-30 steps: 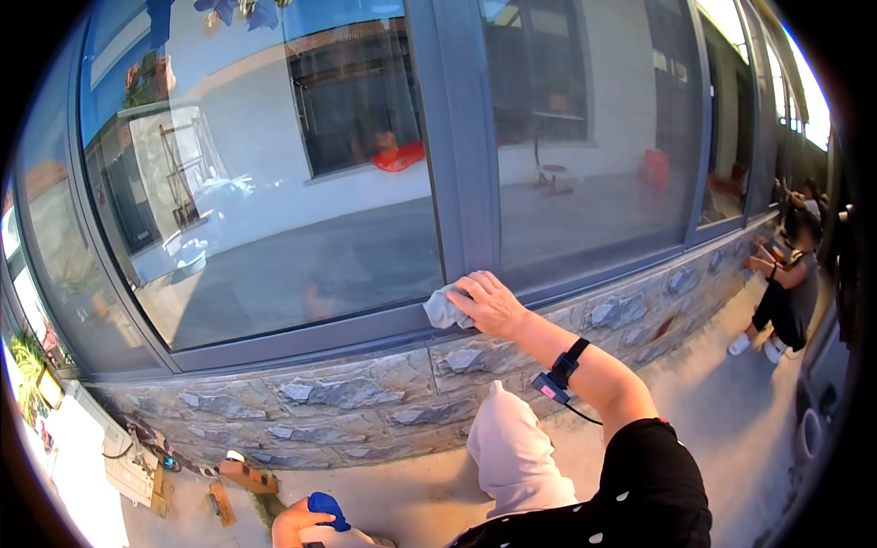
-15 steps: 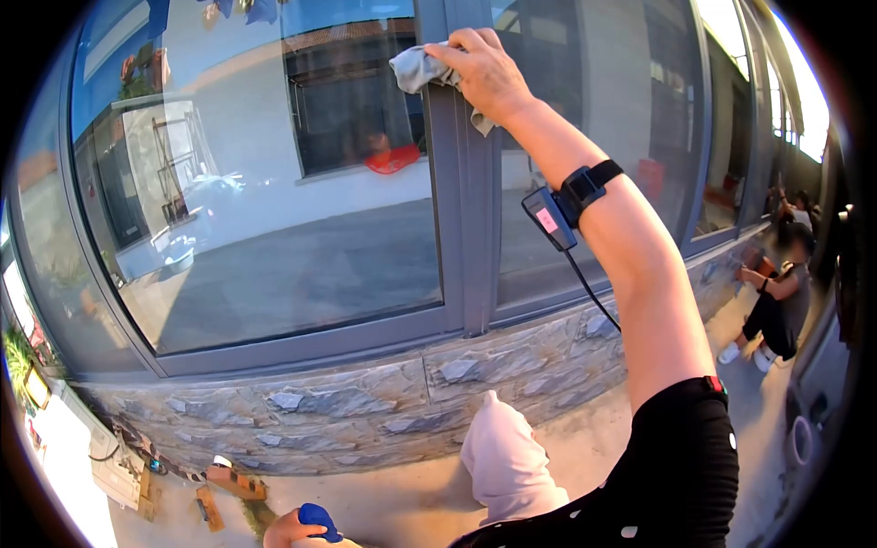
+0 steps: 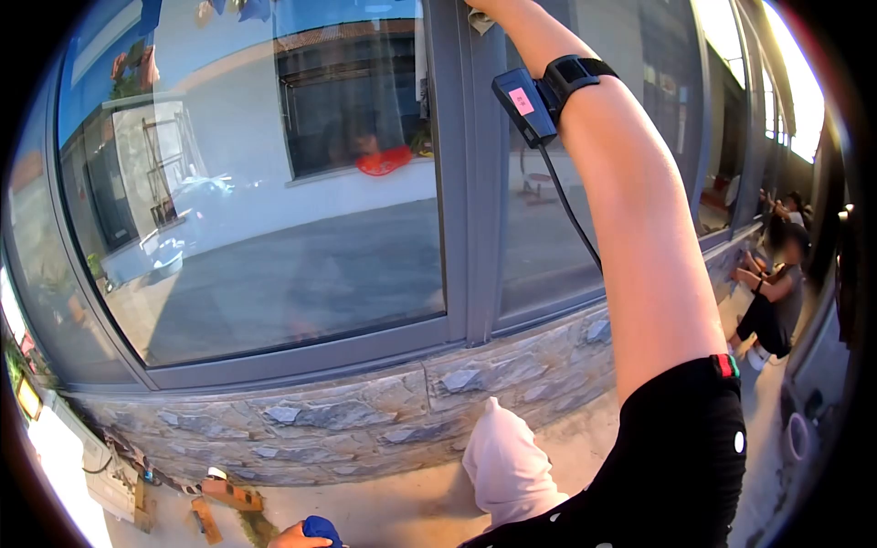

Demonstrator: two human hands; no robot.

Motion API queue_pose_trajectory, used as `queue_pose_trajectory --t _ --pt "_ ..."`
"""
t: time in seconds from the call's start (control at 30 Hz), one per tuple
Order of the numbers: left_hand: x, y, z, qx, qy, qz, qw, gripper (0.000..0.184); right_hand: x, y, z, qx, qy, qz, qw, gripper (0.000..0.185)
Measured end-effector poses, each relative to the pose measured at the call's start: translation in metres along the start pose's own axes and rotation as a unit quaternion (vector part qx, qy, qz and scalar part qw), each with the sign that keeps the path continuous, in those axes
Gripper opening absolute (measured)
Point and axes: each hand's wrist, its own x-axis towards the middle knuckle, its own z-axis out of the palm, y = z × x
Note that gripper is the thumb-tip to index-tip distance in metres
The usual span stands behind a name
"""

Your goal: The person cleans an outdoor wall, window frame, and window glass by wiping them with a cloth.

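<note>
My right arm reaches up to the dark grey window frame (image 3: 466, 183). The top edge of the view cuts off most of my right hand (image 3: 494, 6). A bit of grey cloth (image 3: 480, 20) shows beneath it, against the upright between two panes. At the bottom edge, my left hand (image 3: 294, 538) is closed on a bunched blue cloth (image 3: 321, 530), low by my body and away from the window. The large glass pane (image 3: 301, 256) left of the upright reflects a yard and a white wall.
A rough stone ledge wall (image 3: 338, 425) runs under the window. Bricks (image 3: 232, 494) lie on the ground at lower left. At right, a person (image 3: 776, 292) crouches by the wall, with another behind. A black device (image 3: 525, 105) with a cable is strapped to my right forearm.
My right hand has slid up the upright with the grey cloth and mostly left the view. My left hand with the blue cloth sits slightly lower in the view.
</note>
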Motion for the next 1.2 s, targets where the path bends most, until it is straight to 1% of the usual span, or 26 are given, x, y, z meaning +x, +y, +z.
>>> queue_pose_trajectory --t 0.07,0.1,0.17,0.23,0.3,0.43,0.5,0.6,0.63,0.7,0.73,0.77,0.8,0.83,0.9,0.97,1.03,1.1,1.17,1.2 --pt "0.025 -0.021 -0.009 0.049 -0.001 -0.025 0.998 0.035 -0.030 -0.010 -0.014 0.020 -0.005 -0.029 0.999 0.028" --pt "0.036 -0.029 -0.012 0.069 -0.004 -0.037 0.997 0.038 -0.044 -0.020 -0.021 0.019 -0.008 -0.031 0.999 0.028" --pt "0.050 -0.040 -0.015 0.099 -0.011 -0.055 0.994 0.047 -0.074 -0.035 -0.031 0.082 0.007 -0.017 0.996 0.031" --pt "0.055 -0.047 -0.018 0.127 -0.022 -0.069 0.989 0.056 -0.112 -0.047 -0.032 0.055 0.015 -0.026 0.998 0.050" --pt "0.056 -0.049 -0.016 0.144 -0.029 -0.069 0.987 0.065 -0.149 -0.061 -0.045 0.083 -0.024 -0.026 0.996 0.051" --pt "0.073 -0.062 -0.020 0.137 -0.034 -0.059 0.988 0.064 -0.211 -0.097 -0.078 0.126 -0.103 -0.002 0.987 0.052" --pt "0.078 -0.079 -0.023 0.133 -0.043 -0.051 0.989 0.063 -0.236 -0.108 -0.089 0.140 -0.121 0.000 0.983 0.052" --pt "0.085 -0.108 -0.030 0.116 -0.057 -0.038 0.991 0.062 -0.259 -0.124 -0.107 0.171 -0.159 0.008 0.972 0.051" --pt "0.083 -0.104 -0.030 0.110 -0.057 -0.036 0.992 0.062 -0.266 -0.128 -0.112 0.186 -0.179 0.017 0.966 0.051" --pt "0.072 -0.096 -0.027 0.123 -0.036 -0.024 0.991 0.058 -0.275 -0.126 -0.115 0.173 -0.183 -0.001 0.968 0.050" --pt "0.063 -0.086 -0.023 0.126 -0.011 -0.032 0.991 0.057 -0.276 -0.122 -0.115 0.160 -0.189 -0.042 0.968 0.049" --pt "0.058 -0.081 -0.021 0.129 0.015 -0.040 0.991 0.056 -0.274 -0.118 -0.114 0.146 -0.194 -0.084 0.966 0.048" --pt "0.061 -0.086 -0.023 0.129 0.018 -0.037 0.991 0.056 -0.267 -0.112 -0.109 0.138 -0.206 -0.107 0.963 0.045" --pt "0.065 -0.094 -0.026 0.114 0.001 -0.018 0.993 0.057 -0.253 -0.106 -0.105 0.136 -0.203 -0.106 0.964 0.045" --pt "0.067 -0.096 -0.027 0.101 -0.019 -0.002 0.995 0.058 -0.214 -0.094 -0.093 0.081 -0.178 -0.058 0.979 0.044" --pt "0.061 -0.089 -0.023 0.103 0.019 -0.030 0.994 0.059 -0.165 -0.073 -0.072 0.065 -0.139 -0.027 0.988 0.044" --pt "0.040 -0.050 -0.012 0.107 0.019 -0.036 0.993 0.058 -0.120 -0.047 -0.045 0.057 -0.079 -0.023 0.995 0.053" --pt "0.031 -0.030 -0.004 0.108 0.020 -0.040 0.993 0.057 -0.046 -0.020 -0.030 0.037 -0.088 -0.029 0.995 0.029" --pt "0.029 -0.026 -0.002 -0.001 -0.002 -0.104 0.995 0.056 -0.023 -0.010 -0.020 0.007 -0.086 -0.026 0.996 0.027" --pt "0.033 -0.029 -0.002 0.000 -0.001 -0.105 0.994 0.056 -0.022 -0.007 -0.019 0.007 -0.086 -0.025 0.996 0.027"
